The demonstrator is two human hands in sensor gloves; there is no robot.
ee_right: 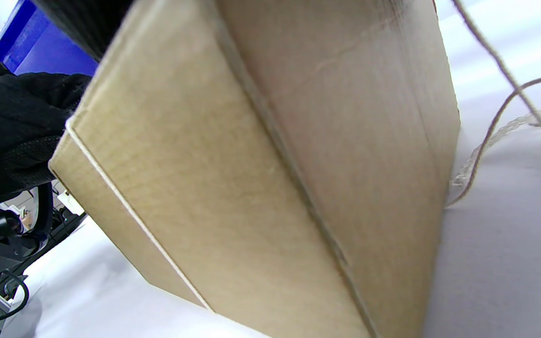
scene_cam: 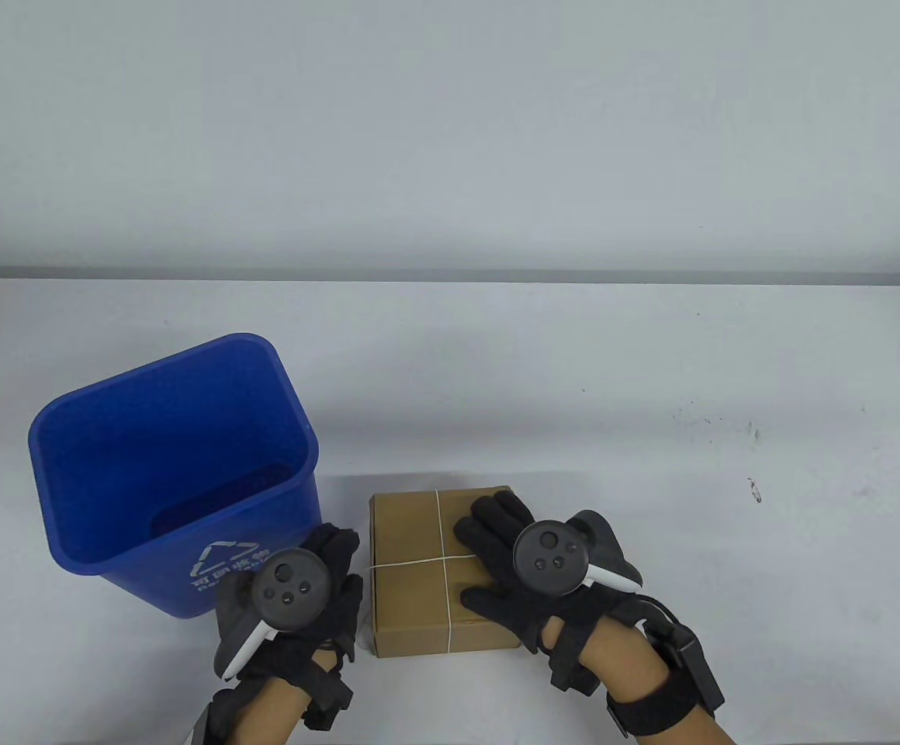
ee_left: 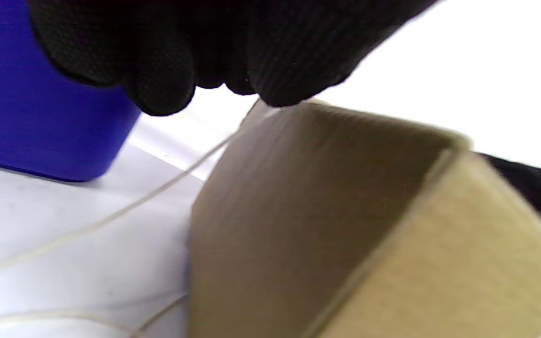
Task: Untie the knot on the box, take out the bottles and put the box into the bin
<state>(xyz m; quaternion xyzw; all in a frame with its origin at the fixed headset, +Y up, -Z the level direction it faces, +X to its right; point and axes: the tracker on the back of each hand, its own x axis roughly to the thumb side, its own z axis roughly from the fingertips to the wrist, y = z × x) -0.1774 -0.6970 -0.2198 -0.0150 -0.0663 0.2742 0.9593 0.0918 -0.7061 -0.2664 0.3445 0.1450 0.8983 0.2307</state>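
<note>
A brown cardboard box (scene_cam: 411, 597) lies near the table's front edge, tied crosswise with white string (scene_cam: 444, 535). My right hand (scene_cam: 496, 535) rests flat on the right half of its lid, fingers straight. My left hand (scene_cam: 337, 547) is at the box's left side with its fingers curled. In the left wrist view the fingertips (ee_left: 275, 89) meet at the box's (ee_left: 308, 202) upper edge, and a strand of string (ee_left: 111, 216) runs from them slantwise down over the table. The box (ee_right: 261, 178) fills the right wrist view. No bottles show.
A blue bin (scene_cam: 186, 434) stands open just left of the box, close behind my left hand, and shows in the left wrist view too (ee_left: 31, 122). Loose string loops (ee_right: 496, 131) lie on the table beside the box. Bare white table stretches to the right and behind.
</note>
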